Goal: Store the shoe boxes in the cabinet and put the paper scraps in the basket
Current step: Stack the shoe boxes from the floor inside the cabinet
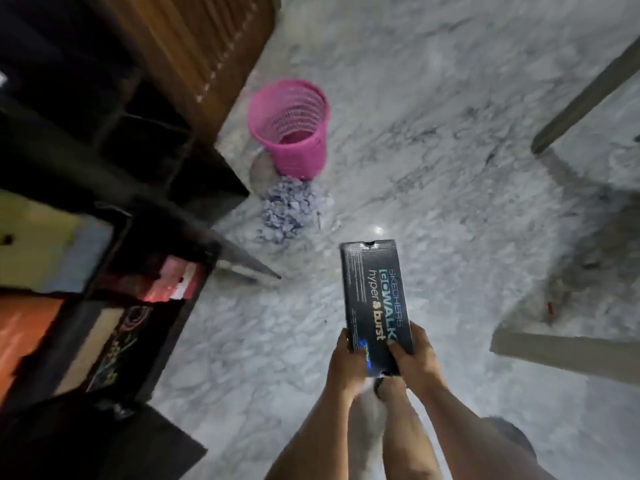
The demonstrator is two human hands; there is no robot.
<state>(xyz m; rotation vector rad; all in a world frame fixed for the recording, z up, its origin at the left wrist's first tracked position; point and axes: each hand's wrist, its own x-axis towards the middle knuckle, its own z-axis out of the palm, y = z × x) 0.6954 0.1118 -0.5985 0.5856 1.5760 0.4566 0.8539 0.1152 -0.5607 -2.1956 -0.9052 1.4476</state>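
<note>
A black shoe box (375,296) with light lettering hangs above the marble floor, held at its near end by both hands. My left hand (344,365) grips its left edge and my right hand (415,358) grips its right edge, thumb on the lid. A pink slatted basket (289,128) stands upright on the floor further away. A heap of pale paper scraps (289,209) lies on the floor just in front of the basket. The dark cabinet (114,188) stands open at the left, with other boxes (104,344) on its shelves.
A wooden louvred door (194,46) rises behind the cabinet. The cabinet's open dark door (242,261) juts out over the floor towards the scraps. A pale table leg (588,91) and a low beam (568,351) sit at the right.
</note>
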